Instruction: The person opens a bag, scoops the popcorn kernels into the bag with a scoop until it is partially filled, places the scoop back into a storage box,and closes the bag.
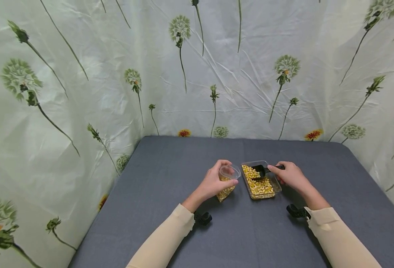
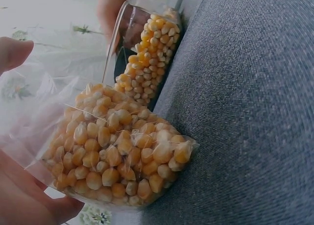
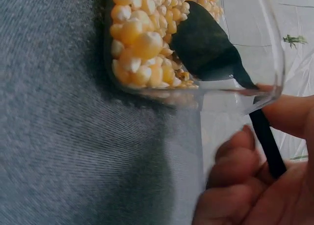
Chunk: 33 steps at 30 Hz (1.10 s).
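Observation:
My left hand (image 1: 219,179) grips a clear plastic bag (image 2: 113,151) by its open top, thumb and fingers on either side of the mouth. Corn kernels fill the bag's lower part, and its base is at the table. Just to the right stands a clear rectangular container (image 1: 261,195) with more corn kernels (image 3: 142,43), heaped toward its far left. A black scoop (image 3: 206,43) lies in the container with its bowl among the kernels. My right hand (image 1: 293,175) pinches the scoop's handle (image 3: 265,141) over the container's right rim.
Dark grey cloth covers the table (image 1: 170,167). A pale curtain (image 1: 230,74) printed with dandelions hangs behind it and along the left. Black wrist mounts (image 1: 296,211) stick out under both sleeves, close above the tabletop.

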Motion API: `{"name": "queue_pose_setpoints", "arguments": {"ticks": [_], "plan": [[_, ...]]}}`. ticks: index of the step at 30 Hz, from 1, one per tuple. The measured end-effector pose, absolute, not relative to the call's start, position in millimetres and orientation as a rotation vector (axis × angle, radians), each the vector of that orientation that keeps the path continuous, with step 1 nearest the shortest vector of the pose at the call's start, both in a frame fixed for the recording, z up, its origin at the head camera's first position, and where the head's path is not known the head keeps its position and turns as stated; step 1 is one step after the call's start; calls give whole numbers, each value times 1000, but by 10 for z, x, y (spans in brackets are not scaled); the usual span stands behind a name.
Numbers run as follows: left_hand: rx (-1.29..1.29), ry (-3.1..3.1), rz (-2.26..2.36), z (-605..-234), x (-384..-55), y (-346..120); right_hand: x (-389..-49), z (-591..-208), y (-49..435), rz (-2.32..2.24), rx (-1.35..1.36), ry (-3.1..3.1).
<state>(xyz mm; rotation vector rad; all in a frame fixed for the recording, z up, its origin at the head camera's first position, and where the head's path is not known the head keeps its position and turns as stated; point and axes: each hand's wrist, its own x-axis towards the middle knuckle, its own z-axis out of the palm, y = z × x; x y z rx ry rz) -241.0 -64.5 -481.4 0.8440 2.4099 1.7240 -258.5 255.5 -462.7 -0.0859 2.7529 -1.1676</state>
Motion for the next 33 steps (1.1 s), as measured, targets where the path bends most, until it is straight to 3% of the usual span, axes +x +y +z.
{"name": "queue_pose_setpoints", "arguments": {"ticks": [33], "plan": [[744,2515,1654,-4828,-2389,-572,-2310,-4728,2714,-1909,-73,2080]]}}
